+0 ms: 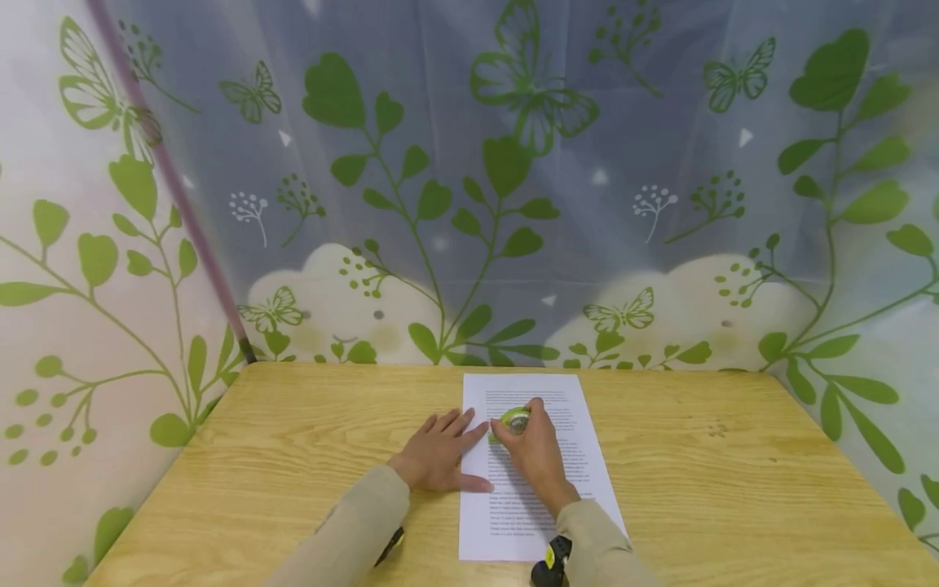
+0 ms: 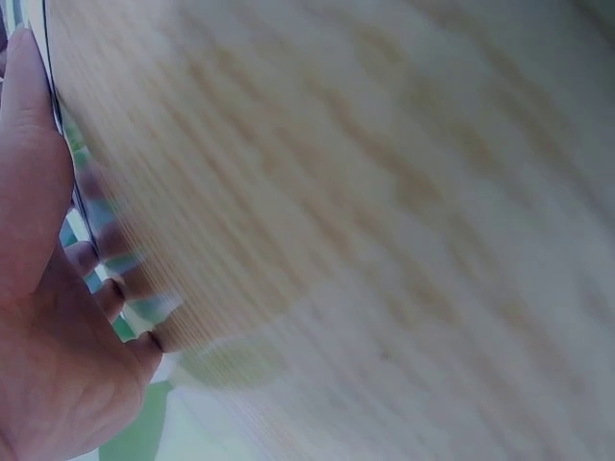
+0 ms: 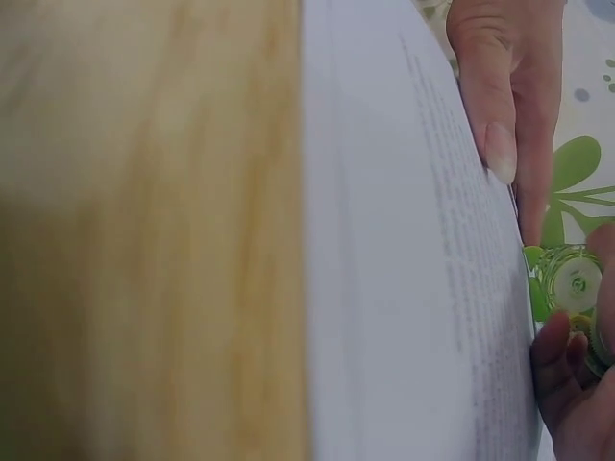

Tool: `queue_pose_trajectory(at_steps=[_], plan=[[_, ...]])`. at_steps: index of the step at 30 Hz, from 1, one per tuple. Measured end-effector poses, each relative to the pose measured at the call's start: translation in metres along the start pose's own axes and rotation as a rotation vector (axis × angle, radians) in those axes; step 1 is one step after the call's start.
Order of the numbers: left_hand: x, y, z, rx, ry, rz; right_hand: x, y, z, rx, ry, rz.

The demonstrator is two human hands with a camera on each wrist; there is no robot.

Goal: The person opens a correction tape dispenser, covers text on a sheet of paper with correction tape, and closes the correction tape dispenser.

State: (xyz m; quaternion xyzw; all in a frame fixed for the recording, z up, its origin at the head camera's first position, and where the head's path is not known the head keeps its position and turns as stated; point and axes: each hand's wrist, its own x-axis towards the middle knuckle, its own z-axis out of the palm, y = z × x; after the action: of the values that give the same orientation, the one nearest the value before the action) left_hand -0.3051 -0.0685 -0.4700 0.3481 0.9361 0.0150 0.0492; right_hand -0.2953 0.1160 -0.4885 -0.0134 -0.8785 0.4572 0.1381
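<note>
A printed sheet of paper (image 1: 475, 522) lies flat on the wooden table. My left hand (image 1: 438, 452) rests at its left edge with fingers and thumb spread, index fingertip and thumb on the page. Over the upper part of the text my right hand (image 1: 541, 456) pinches a green correction tape (image 1: 517, 421) between thumb and fingers. The right wrist view shows the correction tape's see-through case with a round white reel (image 3: 578, 281), down at the paper. Its tip is hard to make out. In the left wrist view the left hand (image 2: 62, 336) lies along the table.
Wood-grained table (image 1: 323, 424) stretches to both sides of the paper. A curtain (image 1: 440, 163) printed with leaves and butterflies hangs behind the table's back edge and at both sides. A dark strap (image 1: 555, 558) shows at the right wrist.
</note>
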Motion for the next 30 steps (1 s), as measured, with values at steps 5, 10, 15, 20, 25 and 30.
queue_pose_trajectory(at_steps=[5,10,15,20,25,30], plan=[[0.001,0.000,0.001,0.002,-0.006,-0.001,0.000,0.000,-0.003,0.018,-0.003,0.007],[0.001,0.000,0.000,-0.006,-0.003,-0.002,0.000,0.001,-0.006,0.019,-0.004,0.004],[0.000,0.000,0.000,-0.012,-0.002,-0.002,0.000,0.003,-0.008,0.018,-0.011,0.006],[0.000,0.000,-0.001,-0.018,-0.007,-0.003,0.001,0.005,-0.010,0.023,-0.024,0.011],[0.002,-0.003,0.006,-0.022,0.013,0.007,0.002,0.007,-0.012,0.025,-0.034,0.018],[0.006,-0.007,0.014,-0.011,0.021,0.005,0.002,0.009,-0.015,0.027,-0.037,0.015]])
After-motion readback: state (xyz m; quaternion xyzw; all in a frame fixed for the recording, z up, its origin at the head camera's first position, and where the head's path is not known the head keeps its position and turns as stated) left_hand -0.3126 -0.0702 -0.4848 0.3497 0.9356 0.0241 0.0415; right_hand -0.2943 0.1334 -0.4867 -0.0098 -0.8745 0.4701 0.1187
